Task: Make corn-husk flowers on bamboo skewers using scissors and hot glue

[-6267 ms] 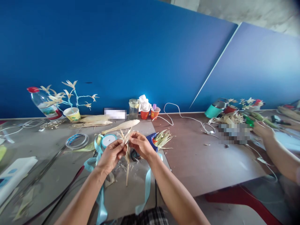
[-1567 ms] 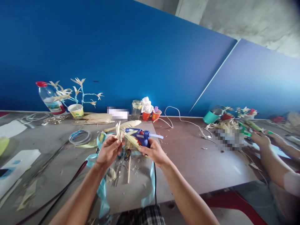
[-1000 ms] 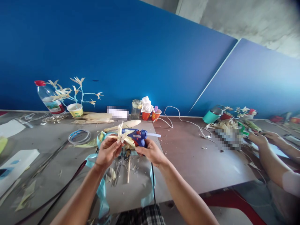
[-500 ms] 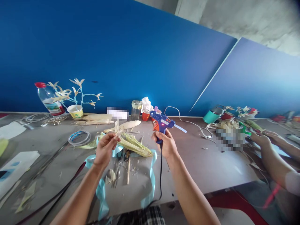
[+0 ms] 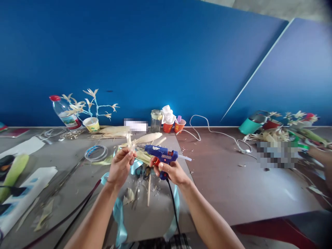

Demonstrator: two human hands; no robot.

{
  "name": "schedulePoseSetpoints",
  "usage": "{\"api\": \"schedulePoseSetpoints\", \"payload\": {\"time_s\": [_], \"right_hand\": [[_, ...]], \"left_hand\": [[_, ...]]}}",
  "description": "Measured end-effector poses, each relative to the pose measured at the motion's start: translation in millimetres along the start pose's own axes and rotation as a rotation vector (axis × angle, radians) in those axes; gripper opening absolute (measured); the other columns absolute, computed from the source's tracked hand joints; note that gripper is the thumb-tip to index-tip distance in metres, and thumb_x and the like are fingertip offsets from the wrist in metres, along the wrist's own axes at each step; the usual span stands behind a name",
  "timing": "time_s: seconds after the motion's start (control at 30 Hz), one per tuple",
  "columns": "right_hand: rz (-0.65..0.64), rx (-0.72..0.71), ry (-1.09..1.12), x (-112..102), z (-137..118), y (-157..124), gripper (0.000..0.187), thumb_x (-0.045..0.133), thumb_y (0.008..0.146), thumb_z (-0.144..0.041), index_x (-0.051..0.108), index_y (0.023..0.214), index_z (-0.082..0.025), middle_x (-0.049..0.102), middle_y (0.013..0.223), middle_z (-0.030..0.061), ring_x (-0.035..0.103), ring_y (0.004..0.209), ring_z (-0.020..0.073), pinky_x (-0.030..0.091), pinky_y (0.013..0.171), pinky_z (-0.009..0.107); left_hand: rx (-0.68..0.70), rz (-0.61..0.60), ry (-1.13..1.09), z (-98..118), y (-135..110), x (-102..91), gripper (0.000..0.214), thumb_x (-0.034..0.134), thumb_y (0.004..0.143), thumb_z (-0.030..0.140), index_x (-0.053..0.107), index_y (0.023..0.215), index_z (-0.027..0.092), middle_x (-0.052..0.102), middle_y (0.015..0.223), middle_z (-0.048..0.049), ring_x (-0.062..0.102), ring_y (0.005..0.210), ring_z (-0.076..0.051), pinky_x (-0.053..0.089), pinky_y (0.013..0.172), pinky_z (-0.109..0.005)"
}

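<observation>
Between the fingertips of my left hand (image 5: 121, 165) is a pale piece of corn husk (image 5: 130, 142), pinched upright. My right hand (image 5: 169, 168) grips a blue glue gun (image 5: 161, 153) with a clear glue stick (image 5: 185, 158) poking out of its back end. The nozzle points left, close to the husk; whether it touches cannot be made out. Behind and below the hands lie more husks (image 5: 149, 138), a light blue ribbon (image 5: 119, 221), scissors (image 5: 138, 176) and a thin wooden stick (image 5: 148, 190).
On the left are a tape roll (image 5: 95, 153), a power strip (image 5: 28, 193), a bottle (image 5: 66, 114) and a cup with husk flowers (image 5: 91, 124). Red paper cups (image 5: 168, 127) and a glass jar (image 5: 156, 121) stand at the back. A co-worker's hand (image 5: 320, 155) is at the right.
The glue gun has come down and left, turning from tilted up to nearly level, its nozzle now by the husk. My left hand still pinches the husk. The view has shifted slightly left.
</observation>
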State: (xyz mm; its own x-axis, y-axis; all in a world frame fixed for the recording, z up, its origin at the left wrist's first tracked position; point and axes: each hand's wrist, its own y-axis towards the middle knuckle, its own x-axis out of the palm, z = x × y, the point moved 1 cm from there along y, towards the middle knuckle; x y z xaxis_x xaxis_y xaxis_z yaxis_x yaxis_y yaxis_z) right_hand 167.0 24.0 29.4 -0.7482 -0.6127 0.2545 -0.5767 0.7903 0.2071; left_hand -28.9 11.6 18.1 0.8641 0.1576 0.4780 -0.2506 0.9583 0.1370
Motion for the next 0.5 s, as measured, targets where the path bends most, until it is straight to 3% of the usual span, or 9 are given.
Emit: {"api": "schedulePoseSetpoints", "payload": {"time_s": [0.17,0.5], "right_hand": [[0.07,-0.009,-0.225,1.0,-0.9,-6.5,0.035,0.061,0.079,-0.051,0.063,0.083,-0.016,0.057,0.074,0.0033,0.048,0.061,0.012,0.04,0.059,0.026],[0.135,-0.049,-0.477,0.7,12.8,-10.8,0.019,0.06,0.081,-0.038,0.062,0.087,-0.019,0.061,0.079,0.0033,0.052,0.067,0.0147,0.044,0.062,0.026]], "left_hand": [[-0.013,0.028,0.067,-2.9,0.8,2.9,0.016,0.076,0.068,0.027,0.064,0.073,0.017,0.063,0.073,-0.0004,0.042,0.054,-0.006,0.037,0.056,-0.022],[-0.022,0.026,0.074,-7.9,2.7,-0.8,0.017,0.075,0.069,0.026,0.064,0.076,0.016,0.061,0.072,-0.0001,0.041,0.054,-0.006,0.037,0.056,-0.021]]}}
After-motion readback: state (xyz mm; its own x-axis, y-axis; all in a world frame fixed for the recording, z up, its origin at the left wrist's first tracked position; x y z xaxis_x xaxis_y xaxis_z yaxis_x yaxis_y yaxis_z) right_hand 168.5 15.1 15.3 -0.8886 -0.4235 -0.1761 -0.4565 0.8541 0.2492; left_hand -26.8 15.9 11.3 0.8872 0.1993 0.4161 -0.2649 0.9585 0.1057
